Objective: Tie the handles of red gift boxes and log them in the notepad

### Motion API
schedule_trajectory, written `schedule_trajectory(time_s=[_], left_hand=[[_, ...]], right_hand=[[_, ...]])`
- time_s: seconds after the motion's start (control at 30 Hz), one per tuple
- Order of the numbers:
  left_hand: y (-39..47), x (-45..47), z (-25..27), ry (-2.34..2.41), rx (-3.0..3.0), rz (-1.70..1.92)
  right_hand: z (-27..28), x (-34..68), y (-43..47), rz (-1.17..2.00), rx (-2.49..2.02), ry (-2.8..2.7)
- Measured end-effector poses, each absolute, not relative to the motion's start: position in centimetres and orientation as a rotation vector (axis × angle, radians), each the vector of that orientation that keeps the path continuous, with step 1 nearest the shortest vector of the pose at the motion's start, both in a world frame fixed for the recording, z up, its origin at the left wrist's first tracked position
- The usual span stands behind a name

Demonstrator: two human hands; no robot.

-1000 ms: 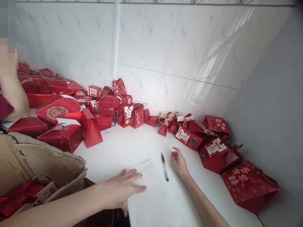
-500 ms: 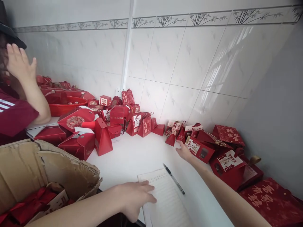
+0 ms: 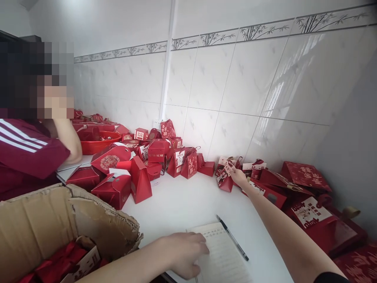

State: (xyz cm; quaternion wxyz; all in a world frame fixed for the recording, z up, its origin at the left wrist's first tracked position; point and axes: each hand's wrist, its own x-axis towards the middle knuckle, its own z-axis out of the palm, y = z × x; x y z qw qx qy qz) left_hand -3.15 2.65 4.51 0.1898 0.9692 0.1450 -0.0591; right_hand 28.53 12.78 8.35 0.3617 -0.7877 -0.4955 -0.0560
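Observation:
My right hand (image 3: 239,177) reaches to the far side of the white table, its fingers pinched on the top of a small red gift box (image 3: 224,183) with a flower print. The box is tilted a little. My left hand (image 3: 188,253) lies on the left edge of an open notebook (image 3: 225,251), fingers loosely bent and apart, holding nothing. Handwriting shows on the notebook's top lines. A black pen (image 3: 234,237) lies along its right edge.
Red gift boxes (image 3: 141,181) crowd the table's left and back. More gift boxes (image 3: 306,177) are piled at right along the wall. A torn cardboard box (image 3: 103,220) with red packets stands front left. A person in a maroon sleeve (image 3: 32,145) sits at far left, near a red basin (image 3: 97,143).
My right hand has moved from beside the small gift box onto its top and now pinches it. The view has swung left, showing more of the other person.

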Motion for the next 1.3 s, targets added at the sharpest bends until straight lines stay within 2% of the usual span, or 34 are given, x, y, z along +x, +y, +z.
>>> schedule_trajectory(time_s=[0.23, 0.4, 0.5, 0.67, 0.9, 1.13, 1.3], left_hand=[[2.7, -2.8, 5.0, 0.546, 2.745, 0.202], [3.0, -2.2, 5.1, 0.751, 2.489, 0.813], [3.2, -2.0, 5.5, 0.789, 2.319, 1.071], [3.0, -2.0, 7.0, 0.670, 2.207, 0.981], [3.2, -1.5, 7.1, 0.748, 1.909, 1.212], [3.3, -1.5, 6.4, 0.671, 2.084, 1.279], [3.3, -1.8, 6.6, 0.556, 2.235, 1.231]], right_hand=[[9.3, 25.3, 6.0, -0.129, -1.714, -1.076], [7.7, 19.8, -0.3, -0.125, -1.171, -1.135], [4.9, 17.2, -2.7, 0.059, -1.149, -1.313], [2.6, 15.9, -2.9, 0.320, -1.207, -1.367], [8.2, 15.1, -1.7, 0.255, -1.171, -1.888], [7.3, 14.1, -1.3, 0.517, -1.169, -1.699], [6.2, 14.1, -1.7, 0.474, -1.174, -1.692]])
